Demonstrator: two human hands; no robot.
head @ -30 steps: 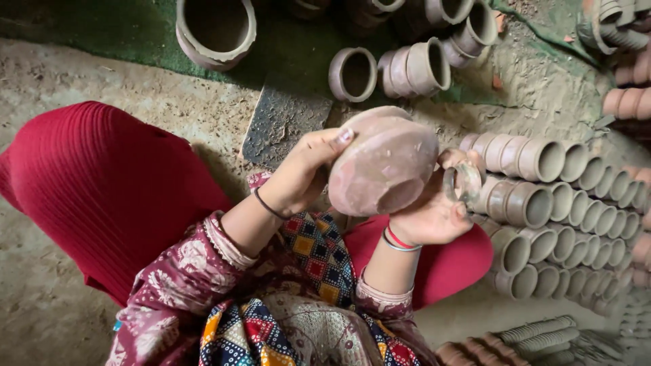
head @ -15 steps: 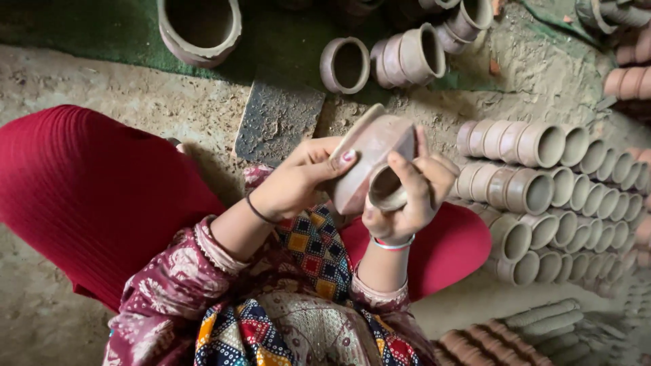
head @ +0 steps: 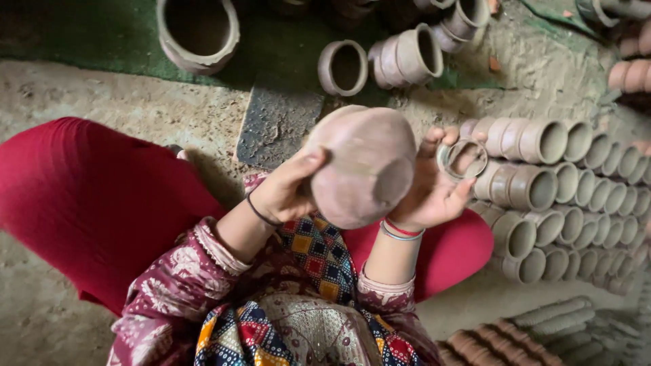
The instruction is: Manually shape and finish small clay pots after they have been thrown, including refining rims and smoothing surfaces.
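Observation:
I hold a rounded, unfired pinkish clay pot [head: 366, 163] in front of my chest, its curved underside turned toward the camera. My left hand [head: 288, 190] grips its left side, thumb on top. My right hand [head: 430, 193] rests its palm against the pot's right side, and its fingertips pinch a small round clay cup [head: 462, 158], mouth facing up. My red-clad knees spread out below on both sides.
Rows of small clay cups [head: 542, 179] lie on their sides at the right. A large clay pot [head: 198, 30] and some cups [head: 342, 66] sit on a green mat [head: 88, 27] at the top. A dark flat slab [head: 278, 125] lies ahead. Reddish cups [head: 502, 342] are at bottom right.
The pot has turned from edge-on to show its rounded underside. My right hand has moved the small cup from in front of the pot out to the right.

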